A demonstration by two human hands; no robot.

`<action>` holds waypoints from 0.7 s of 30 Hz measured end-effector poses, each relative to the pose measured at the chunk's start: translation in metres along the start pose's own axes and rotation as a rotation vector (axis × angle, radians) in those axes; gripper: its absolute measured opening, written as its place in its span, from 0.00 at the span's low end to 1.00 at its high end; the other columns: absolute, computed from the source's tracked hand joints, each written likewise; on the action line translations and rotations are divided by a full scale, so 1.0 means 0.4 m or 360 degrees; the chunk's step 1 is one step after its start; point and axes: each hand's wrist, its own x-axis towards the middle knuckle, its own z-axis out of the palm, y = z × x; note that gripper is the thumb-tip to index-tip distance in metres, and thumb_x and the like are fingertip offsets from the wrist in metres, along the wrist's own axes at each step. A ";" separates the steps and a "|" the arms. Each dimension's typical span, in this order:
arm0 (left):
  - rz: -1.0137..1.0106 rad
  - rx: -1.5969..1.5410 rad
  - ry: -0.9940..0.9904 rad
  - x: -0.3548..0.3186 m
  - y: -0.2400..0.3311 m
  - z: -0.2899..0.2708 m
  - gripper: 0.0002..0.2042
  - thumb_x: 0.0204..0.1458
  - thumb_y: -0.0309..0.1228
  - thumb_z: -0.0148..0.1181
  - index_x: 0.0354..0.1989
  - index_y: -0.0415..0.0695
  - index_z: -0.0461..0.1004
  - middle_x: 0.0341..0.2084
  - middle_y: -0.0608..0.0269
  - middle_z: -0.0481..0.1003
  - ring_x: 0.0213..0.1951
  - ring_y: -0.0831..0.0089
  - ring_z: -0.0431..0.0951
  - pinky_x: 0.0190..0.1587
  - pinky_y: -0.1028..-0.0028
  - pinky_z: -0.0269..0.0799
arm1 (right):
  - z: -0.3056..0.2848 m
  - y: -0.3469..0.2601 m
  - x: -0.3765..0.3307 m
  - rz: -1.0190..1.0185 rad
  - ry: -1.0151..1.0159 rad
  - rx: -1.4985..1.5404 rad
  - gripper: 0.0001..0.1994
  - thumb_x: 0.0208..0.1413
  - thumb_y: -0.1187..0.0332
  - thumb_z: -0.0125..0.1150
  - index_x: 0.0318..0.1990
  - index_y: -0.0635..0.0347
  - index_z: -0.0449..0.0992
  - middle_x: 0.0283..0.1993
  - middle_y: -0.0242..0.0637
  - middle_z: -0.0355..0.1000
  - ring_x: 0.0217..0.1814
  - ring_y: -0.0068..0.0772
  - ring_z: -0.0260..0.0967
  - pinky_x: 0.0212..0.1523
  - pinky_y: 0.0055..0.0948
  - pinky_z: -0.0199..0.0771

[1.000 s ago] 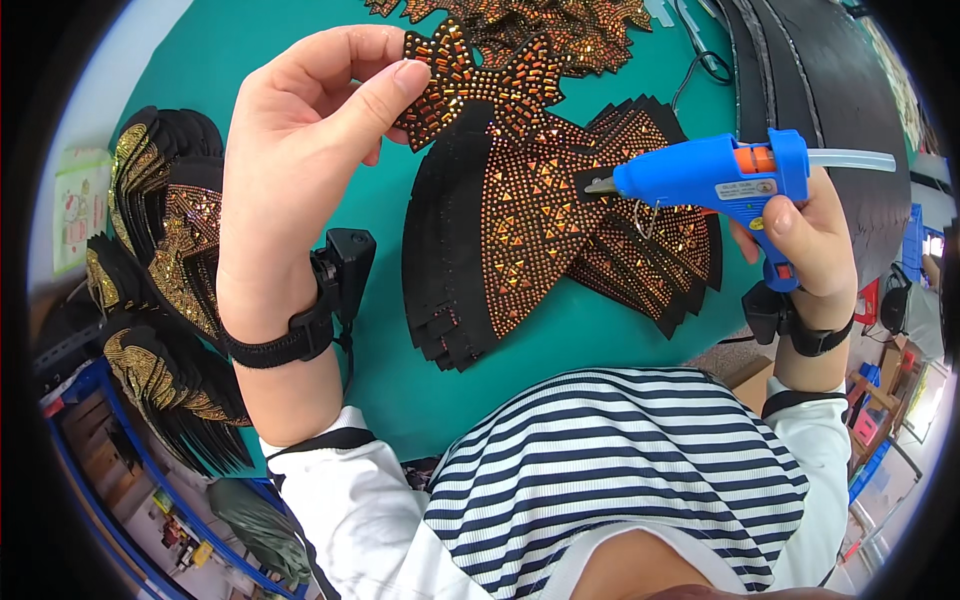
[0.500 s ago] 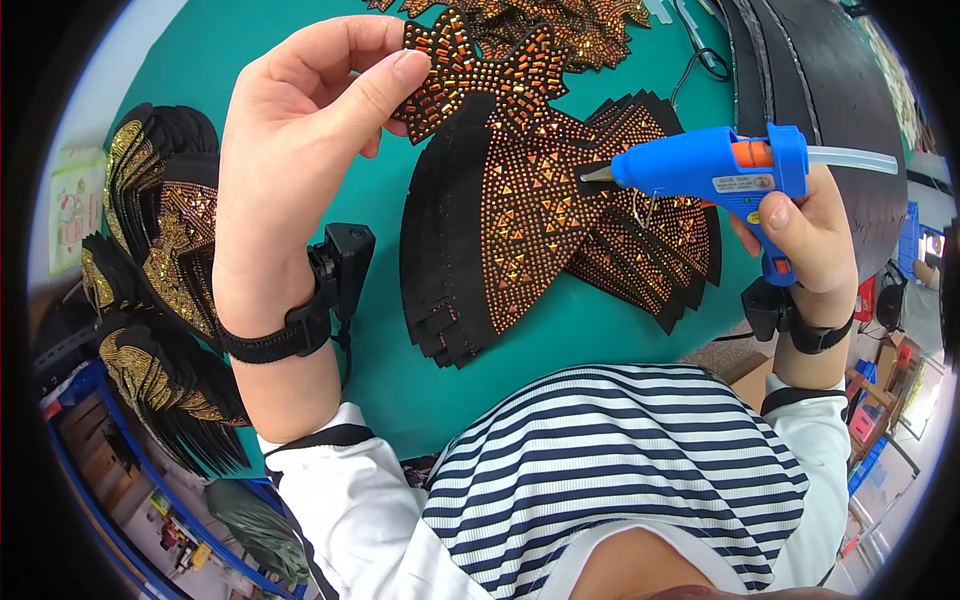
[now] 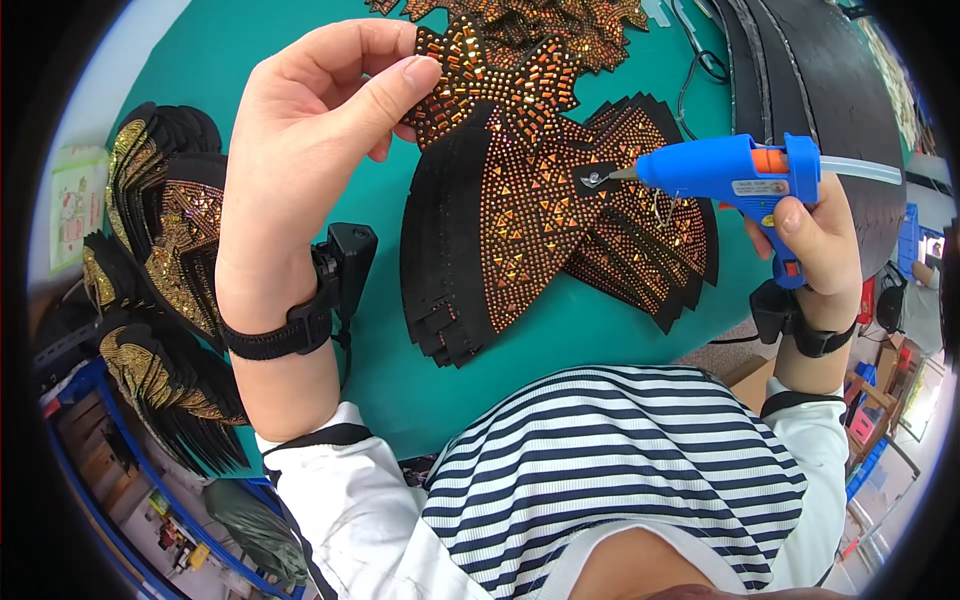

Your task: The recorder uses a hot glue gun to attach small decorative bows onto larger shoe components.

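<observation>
Gold stacks: at nine o'clock we see black fan-shaped pieces with gold beading [image 3: 165, 270] piled along the edge of the teal tabletop [image 3: 260, 60].
Left hand: our left hand [image 3: 300, 150] sits at eleven o'clock, its grip pinching the orange beaded applique [image 3: 495, 75] between thumb and forefinger at the near left corner, lifted over the tabletop.
Applique handling: we judge it light, thin and floppy, its beads liable to snag or pop off; best held by an edge or corner, as now, with the beaded face untouched.
Centre stack: at the middle lies a fanned stack of black felt pieces [image 3: 450, 250], the top one covered with orange studs [image 3: 530, 220].
Glue gun: our right hand [image 3: 815, 240], at three o'clock, has its grip wrapped tight round the handle of the blue glue gun [image 3: 730, 175], nozzle just over the studded top piece; we cannot tell whether it touches.
Gun handling: rigid, moderately light, hot at the tip, so we would hold it by the handle only.
Far edge: more orange appliques [image 3: 560, 15] lie at twelve o'clock.
</observation>
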 end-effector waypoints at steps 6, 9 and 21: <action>-0.0029 0.0040 -0.0012 -0.002 0.003 0.005 0.09 0.46 0.29 0.59 0.34 0.37 0.73 0.21 0.68 0.73 0.20 0.87 0.68 0.19 0.87 0.61 | -0.001 0.012 -0.007 0.0011 -0.0058 -0.0084 0.22 0.47 0.56 0.57 0.42 0.68 0.70 0.22 0.30 0.66 0.23 0.20 0.62 0.25 0.19 0.59; -0.0046 0.0056 -0.0029 0.001 0.003 0.009 0.09 0.47 0.29 0.59 0.34 0.37 0.73 0.21 0.68 0.73 0.20 0.87 0.68 0.19 0.87 0.61 | 0.004 0.013 -0.002 -0.0490 -0.0157 -0.0435 0.21 0.42 0.64 0.62 0.43 0.68 0.69 0.29 0.37 0.70 0.25 0.31 0.66 0.29 0.24 0.65; -0.0026 0.0073 -0.0040 -0.008 0.014 0.010 0.09 0.47 0.30 0.59 0.34 0.38 0.73 0.21 0.69 0.73 0.20 0.87 0.68 0.19 0.87 0.61 | 0.019 -0.067 -0.008 -0.0064 -0.0121 -0.0335 0.17 0.49 0.64 0.59 0.42 0.68 0.71 0.28 0.28 0.66 0.29 0.17 0.59 0.31 0.19 0.59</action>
